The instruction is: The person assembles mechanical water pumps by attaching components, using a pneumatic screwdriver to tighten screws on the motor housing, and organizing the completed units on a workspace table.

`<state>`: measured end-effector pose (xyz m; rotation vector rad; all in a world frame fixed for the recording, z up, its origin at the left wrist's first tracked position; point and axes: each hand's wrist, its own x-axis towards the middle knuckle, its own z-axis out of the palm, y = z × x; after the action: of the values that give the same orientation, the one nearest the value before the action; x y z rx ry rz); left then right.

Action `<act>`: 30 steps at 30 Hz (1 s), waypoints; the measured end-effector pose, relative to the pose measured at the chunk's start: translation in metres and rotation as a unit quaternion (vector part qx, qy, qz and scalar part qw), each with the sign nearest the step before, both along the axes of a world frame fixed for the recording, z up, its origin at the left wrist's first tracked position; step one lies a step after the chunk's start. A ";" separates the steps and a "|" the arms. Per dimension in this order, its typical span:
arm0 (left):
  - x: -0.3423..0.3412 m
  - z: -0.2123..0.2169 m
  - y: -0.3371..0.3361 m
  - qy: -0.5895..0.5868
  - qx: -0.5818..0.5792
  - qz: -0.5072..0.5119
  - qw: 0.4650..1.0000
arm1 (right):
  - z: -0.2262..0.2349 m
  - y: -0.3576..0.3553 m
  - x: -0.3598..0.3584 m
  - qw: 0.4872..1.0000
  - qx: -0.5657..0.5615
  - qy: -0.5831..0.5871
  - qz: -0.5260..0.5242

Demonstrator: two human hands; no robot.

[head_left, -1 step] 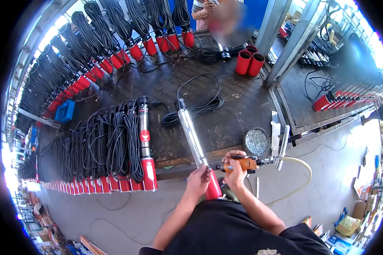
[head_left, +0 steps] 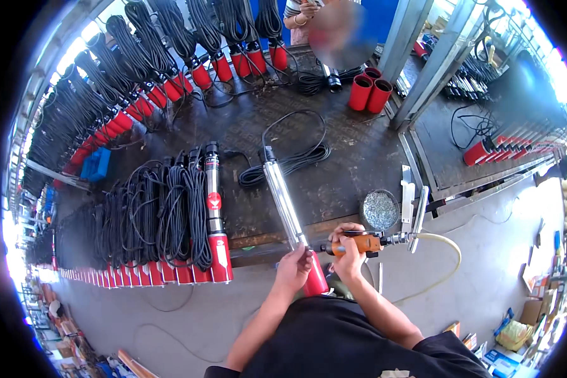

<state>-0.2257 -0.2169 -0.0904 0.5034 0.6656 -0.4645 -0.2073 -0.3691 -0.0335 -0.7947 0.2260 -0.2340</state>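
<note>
A silver tubular submersible pump (head_left: 284, 200) with a red end lies across the table edge and points toward me. Its black cable (head_left: 309, 162) is coiled at the far end. My left hand (head_left: 293, 269) is at the joint of the silver and red parts, fingertips pinched together; whatever they hold there is too small to name. Just right of it, my right hand (head_left: 348, 259) grips an orange air screwdriver (head_left: 364, 243), its tip pointing left toward the pump. A pale hose (head_left: 458, 255) runs from the tool's back end.
A round tin of small metal pieces (head_left: 380, 210) stands right of the pump, beside metal brackets (head_left: 416, 201). Rows of red-ended pumps with bundled cables (head_left: 148, 214) stand at left and behind. Red cups (head_left: 360, 93) sit near a steel post (head_left: 436, 69). Another person (head_left: 296, 22) is across the table.
</note>
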 end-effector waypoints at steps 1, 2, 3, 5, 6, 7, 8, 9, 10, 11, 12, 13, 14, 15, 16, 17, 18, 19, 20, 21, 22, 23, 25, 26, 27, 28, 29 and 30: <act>0.002 0.000 -0.001 0.020 -0.005 -0.002 1.000 | -0.001 0.000 0.001 1.000 0.009 0.000 -0.003; 0.004 0.001 -0.001 0.041 -0.011 -0.005 0.999 | -0.001 0.002 0.001 1.000 0.002 0.000 -0.007; 0.006 0.001 -0.001 0.062 -0.017 -0.006 0.998 | -0.004 0.003 0.001 0.998 -0.053 -0.015 0.010; 0.014 -0.008 -0.002 0.094 -0.014 0.001 0.995 | -0.015 0.004 0.002 0.984 -0.163 -0.047 0.046; 0.018 -0.012 -0.003 0.110 -0.013 0.005 0.994 | -0.022 0.009 0.007 0.975 -0.203 -0.080 0.046; 0.021 -0.016 -0.003 0.123 -0.016 0.021 0.992 | -0.028 0.012 0.010 0.972 -0.213 -0.087 0.050; 0.027 -0.014 -0.005 0.135 -0.019 0.035 0.990 | -0.028 0.017 0.015 0.969 -0.223 -0.094 0.053; 0.034 -0.012 -0.006 0.147 -0.022 0.050 0.988 | -0.029 0.021 0.020 0.965 -0.234 -0.101 0.056; 0.039 -0.009 -0.007 0.160 -0.019 0.056 0.985 | -0.037 0.024 0.027 0.965 -0.227 -0.118 0.055; 0.040 -0.012 -0.004 0.158 -0.040 0.063 0.985 | -0.039 0.026 0.031 0.967 -0.220 -0.109 0.065; 0.041 -0.014 -0.001 0.156 -0.061 0.069 0.983 | -0.041 0.027 0.034 0.969 -0.213 -0.100 0.076; 0.042 -0.017 0.001 0.154 -0.082 0.075 0.982 | -0.043 0.027 0.037 0.970 -0.207 -0.092 0.086; 0.042 -0.012 0.004 0.141 -0.047 0.042 0.988 | -0.043 0.027 0.040 0.967 -0.220 -0.087 0.089; 0.040 -0.008 0.006 0.129 -0.011 0.008 0.992 | -0.043 0.028 0.041 0.968 -0.218 -0.090 0.087; 0.037 -0.003 0.009 0.116 0.024 -0.027 0.993 | -0.044 0.029 0.043 0.968 -0.217 -0.093 0.085; 0.036 -0.001 0.012 0.102 0.059 -0.061 0.991 | -0.044 0.030 0.044 0.968 -0.215 -0.096 0.082; 0.030 -0.009 0.018 0.027 0.149 -0.105 0.983 | -0.040 0.033 0.044 0.971 -0.214 -0.076 0.075; 0.029 -0.013 0.020 -0.008 0.209 -0.121 0.970 | -0.045 0.032 0.046 0.964 -0.236 -0.098 0.078; 0.027 -0.014 0.022 -0.041 0.269 -0.137 0.952 | -0.049 0.033 0.048 0.956 -0.257 -0.119 0.080; 0.025 -0.016 0.023 -0.074 0.327 -0.153 0.930 | -0.053 0.033 0.049 0.947 -0.278 -0.139 0.081; 0.024 -0.020 0.022 -0.079 0.316 -0.147 0.934 | -0.056 0.030 0.049 0.935 -0.309 -0.146 0.096; 0.025 -0.018 0.023 -0.076 0.315 -0.144 0.935 | -0.057 0.032 0.051 0.937 -0.308 -0.137 0.092; 0.026 -0.015 0.021 -0.071 0.314 -0.139 0.937 | -0.063 0.034 0.053 0.942 -0.305 -0.118 0.080; 0.025 -0.015 0.020 -0.071 0.319 -0.135 0.935 | -0.066 0.036 0.053 0.949 -0.288 -0.104 0.072; 0.025 -0.015 0.020 -0.071 0.320 -0.135 0.935 | -0.067 0.036 0.053 0.950 -0.282 -0.111 0.074; 0.025 -0.016 0.018 -0.071 0.320 -0.135 0.935 | -0.069 0.035 0.053 0.951 -0.276 -0.117 0.076; 0.028 -0.014 0.017 -0.075 0.323 -0.136 0.933 | -0.066 0.035 0.055 0.952 -0.268 -0.126 0.074; 0.029 -0.013 0.016 -0.074 0.331 -0.132 0.931 | -0.064 0.035 0.055 0.960 -0.246 -0.114 0.066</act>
<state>-0.1971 -0.2011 -0.1035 1.2691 0.6017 -0.4414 -0.1525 -0.3346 -0.0973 -1.2617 -0.1108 -0.2573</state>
